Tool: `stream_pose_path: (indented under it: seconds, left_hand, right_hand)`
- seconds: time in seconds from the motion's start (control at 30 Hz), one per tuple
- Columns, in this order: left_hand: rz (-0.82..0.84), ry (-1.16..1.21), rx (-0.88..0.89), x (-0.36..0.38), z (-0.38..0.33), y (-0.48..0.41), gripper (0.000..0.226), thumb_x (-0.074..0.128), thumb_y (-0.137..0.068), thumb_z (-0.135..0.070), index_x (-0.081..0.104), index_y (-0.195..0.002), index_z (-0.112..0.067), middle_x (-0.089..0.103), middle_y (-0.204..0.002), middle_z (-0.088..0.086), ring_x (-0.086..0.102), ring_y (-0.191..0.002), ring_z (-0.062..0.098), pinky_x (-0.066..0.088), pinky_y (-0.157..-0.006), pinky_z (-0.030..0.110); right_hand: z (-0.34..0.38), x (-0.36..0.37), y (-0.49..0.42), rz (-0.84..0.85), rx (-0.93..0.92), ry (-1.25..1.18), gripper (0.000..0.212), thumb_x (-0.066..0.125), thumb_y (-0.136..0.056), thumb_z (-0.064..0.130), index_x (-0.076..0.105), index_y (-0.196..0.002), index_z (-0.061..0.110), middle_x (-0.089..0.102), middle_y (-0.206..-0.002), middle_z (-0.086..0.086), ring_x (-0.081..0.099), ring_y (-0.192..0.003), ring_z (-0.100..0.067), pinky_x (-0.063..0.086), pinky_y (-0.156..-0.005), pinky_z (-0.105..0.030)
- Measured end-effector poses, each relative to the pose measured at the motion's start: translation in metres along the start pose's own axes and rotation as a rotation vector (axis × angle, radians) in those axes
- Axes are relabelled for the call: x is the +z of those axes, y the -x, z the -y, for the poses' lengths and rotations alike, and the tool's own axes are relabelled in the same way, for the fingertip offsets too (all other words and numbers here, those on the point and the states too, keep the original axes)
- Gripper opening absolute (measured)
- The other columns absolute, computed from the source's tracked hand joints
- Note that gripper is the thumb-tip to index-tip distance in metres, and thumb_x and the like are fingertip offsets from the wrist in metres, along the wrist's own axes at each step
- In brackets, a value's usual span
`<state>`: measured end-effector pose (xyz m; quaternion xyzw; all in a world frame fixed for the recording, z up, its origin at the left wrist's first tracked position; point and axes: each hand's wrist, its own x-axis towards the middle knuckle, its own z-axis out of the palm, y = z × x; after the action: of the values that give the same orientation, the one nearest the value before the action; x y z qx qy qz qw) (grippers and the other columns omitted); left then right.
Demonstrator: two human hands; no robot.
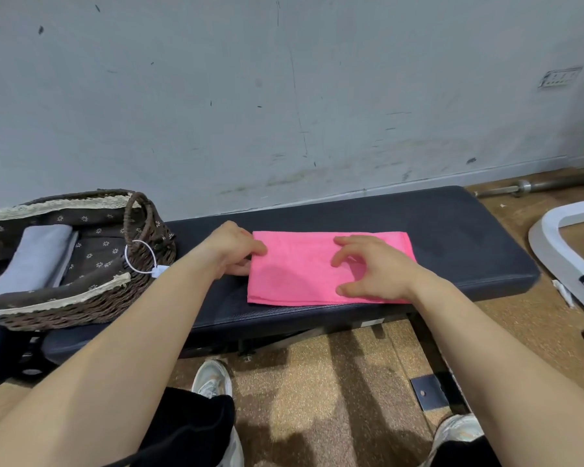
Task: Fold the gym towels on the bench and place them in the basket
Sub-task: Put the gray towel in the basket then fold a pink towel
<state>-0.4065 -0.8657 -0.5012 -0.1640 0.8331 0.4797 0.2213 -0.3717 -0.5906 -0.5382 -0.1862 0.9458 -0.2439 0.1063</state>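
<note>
A pink towel (304, 271), folded into a flat rectangle, lies on the dark padded bench (459, 244). My left hand (231, 249) pinches the towel's left edge, thumb on top and fingers tucked beneath. My right hand (371, 267) hovers over the towel's right half with fingers spread and bent; its fingertips seem to touch the cloth. A brown wicker basket (81, 308) with a flowered lining stands on the bench's left end. Inside it lies a folded grey towel (36, 257).
A scuffed grey wall runs right behind the bench. A barbell (533, 186) lies on the floor at the far right, beside a white frame (553, 244). My shoes (213, 382) stand on the brown floor in front of the bench.
</note>
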Motion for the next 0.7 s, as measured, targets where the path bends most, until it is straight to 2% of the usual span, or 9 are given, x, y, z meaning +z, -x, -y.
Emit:
stream_pose_path:
  seconds: [0.13,0.2,0.23,0.3,0.37,0.43,0.57,0.63,0.7]
  left_hand:
    - [0.063,0.005,-0.043,-0.007,0.003,0.0,0.017,0.075,-0.085,-0.006,0.07,-0.098,0.002,0.066,-0.084,0.011,0.059,-0.059,0.014,0.057,-0.054,0.02]
    - [0.08,-0.007,-0.04,-0.009,0.003,0.001,0.008,0.07,-0.088,-0.008,0.07,-0.094,-0.002,0.064,-0.082,0.011,0.057,-0.06,0.014,0.058,-0.059,0.021]
    - [0.074,-0.006,-0.022,-0.009,0.002,0.003,0.003,0.067,-0.089,-0.008,0.067,-0.086,-0.007,0.063,-0.079,0.009,0.055,-0.06,0.014,0.057,-0.058,0.022]
    - [0.021,0.048,0.034,-0.012,0.001,0.002,0.02,0.062,-0.092,-0.008,0.054,-0.074,-0.015,0.057,-0.072,0.006,0.052,-0.059,0.015,0.054,-0.051,0.023]
    - [-0.055,0.112,0.106,-0.017,0.001,0.001,0.026,0.06,-0.092,-0.008,0.047,-0.072,-0.018,0.052,-0.067,0.004,0.048,-0.059,0.017,0.047,-0.049,0.025]
    - [-0.129,0.178,0.173,-0.023,0.0,0.0,0.022,0.063,-0.09,-0.009,0.049,-0.076,-0.019,0.053,-0.071,0.004,0.047,-0.062,0.018,0.039,-0.053,0.025]
    - [-0.231,0.331,0.279,-0.031,-0.011,0.008,0.022,0.07,-0.086,-0.004,0.055,-0.088,-0.021,0.058,-0.075,0.004,0.053,-0.056,0.015,0.042,-0.046,0.019]
    - [-0.223,0.367,0.344,-0.031,-0.017,0.014,0.023,0.072,-0.085,-0.003,0.057,-0.092,-0.019,0.061,-0.08,0.005,0.058,-0.06,0.015,0.046,-0.052,0.021]
    - [-0.203,0.378,0.393,-0.026,-0.023,0.016,0.024,0.073,-0.084,-0.003,0.058,-0.095,-0.018,0.064,-0.087,0.005,0.061,-0.067,0.015,0.049,-0.06,0.024]
  right_hand:
    - [-0.001,0.001,-0.004,0.015,0.001,0.0,0.046,0.083,-0.066,0.05,0.064,-0.108,0.044,0.04,-0.155,0.013,0.033,-0.142,-0.011,0.027,-0.116,-0.032]
    - [-0.001,0.0,-0.004,0.019,0.001,0.001,0.046,0.083,-0.066,0.049,0.064,-0.108,0.044,0.04,-0.155,0.013,0.033,-0.142,-0.011,0.026,-0.115,-0.031]
    - [0.0,0.0,-0.005,0.018,0.0,0.003,0.046,0.083,-0.067,0.049,0.065,-0.108,0.044,0.04,-0.155,0.013,0.033,-0.142,-0.011,0.026,-0.115,-0.031]
    - [0.005,0.001,-0.005,0.01,-0.004,0.003,0.048,0.083,-0.068,0.049,0.065,-0.112,0.043,0.04,-0.155,0.012,0.033,-0.142,-0.012,0.026,-0.115,-0.031]
    - [0.013,0.006,-0.007,0.0,-0.017,0.014,0.052,0.081,-0.071,0.051,0.065,-0.119,0.041,0.04,-0.156,0.009,0.033,-0.143,-0.014,0.025,-0.116,-0.031]
    - [0.025,0.016,-0.011,-0.012,-0.05,0.073,0.055,0.076,-0.076,0.054,0.063,-0.127,0.039,0.037,-0.158,0.005,0.032,-0.144,-0.017,0.023,-0.118,-0.033]
    - [0.047,0.038,-0.02,-0.011,-0.089,0.166,0.059,0.064,-0.084,0.058,0.052,-0.139,0.039,0.028,-0.163,0.003,0.024,-0.149,-0.023,0.018,-0.121,-0.038]
    - [0.054,0.043,-0.022,0.005,-0.099,0.177,0.06,0.062,-0.087,0.058,0.049,-0.143,0.038,0.025,-0.164,0.002,0.021,-0.15,-0.024,0.017,-0.122,-0.038]
    - [0.056,0.039,-0.023,-0.016,-0.113,0.134,0.055,0.062,-0.089,0.055,0.054,-0.14,0.036,0.031,-0.162,0.001,0.025,-0.148,-0.023,0.019,-0.121,-0.037]
